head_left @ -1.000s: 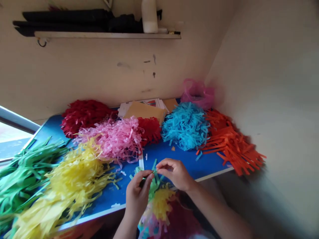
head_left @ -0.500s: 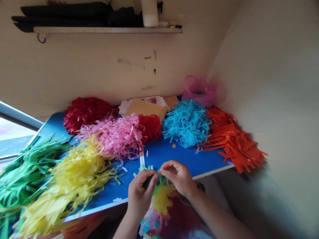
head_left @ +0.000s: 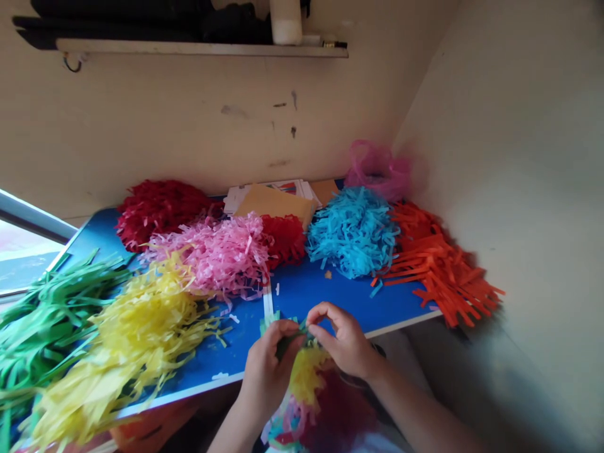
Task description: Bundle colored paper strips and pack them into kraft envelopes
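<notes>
The two hands are close together at the near edge of the table (head_left: 325, 294), a bit right of its middle. The left hand (head_left: 270, 355) has its thumb and pointing finger squeezed together on green paper strips (head_left: 302, 327). The right hand (head_left: 343, 340) pinches the same green paper with its fingertips, and its other fingers are curled. The fingertips of the two hands are almost touching. Some green ends poke up behind the left hand, over the blue table top.

Just under the hands, in front of the near edge, is a yellow fringe (head_left: 306, 377). Below that are pink bits (head_left: 304, 412) and light blue bits (head_left: 278, 428).

Big fluffy piles of cut paper are on the table. A green pile (head_left: 51, 321) is at the left edge. Next to it, a yellow pile (head_left: 136, 333) spills over the near edge. A dark red pile (head_left: 160, 214) is near the far left corner, with a pink pile (head_left: 226, 255) touching it in front. A small red pile (head_left: 285, 241) is beside the pink one. A blue pile (head_left: 353, 233) is farther right, and an orange pile (head_left: 446, 270) pokes past the right edge. A pink bag (head_left: 383, 179) is at the far right corner.
</notes>
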### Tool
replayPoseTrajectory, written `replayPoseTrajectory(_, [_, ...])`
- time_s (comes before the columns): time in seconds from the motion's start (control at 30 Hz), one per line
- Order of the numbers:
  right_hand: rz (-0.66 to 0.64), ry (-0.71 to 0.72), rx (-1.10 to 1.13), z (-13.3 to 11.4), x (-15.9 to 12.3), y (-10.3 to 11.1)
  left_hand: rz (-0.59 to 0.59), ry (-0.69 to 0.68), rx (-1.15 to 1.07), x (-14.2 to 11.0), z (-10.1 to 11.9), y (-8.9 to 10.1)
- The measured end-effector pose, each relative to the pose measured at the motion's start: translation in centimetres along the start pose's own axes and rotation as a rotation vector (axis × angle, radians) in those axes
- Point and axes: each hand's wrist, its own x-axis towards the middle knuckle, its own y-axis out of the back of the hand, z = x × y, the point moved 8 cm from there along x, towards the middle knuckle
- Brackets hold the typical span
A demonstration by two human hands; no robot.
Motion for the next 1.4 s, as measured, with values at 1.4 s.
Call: replayPoseTrajectory(1.4, [0.149, 0.263, -0.267, -2.4, -2.6, 1.1, 0.035, -0.458, 0.274, -1.0, 3.2, -1.6])
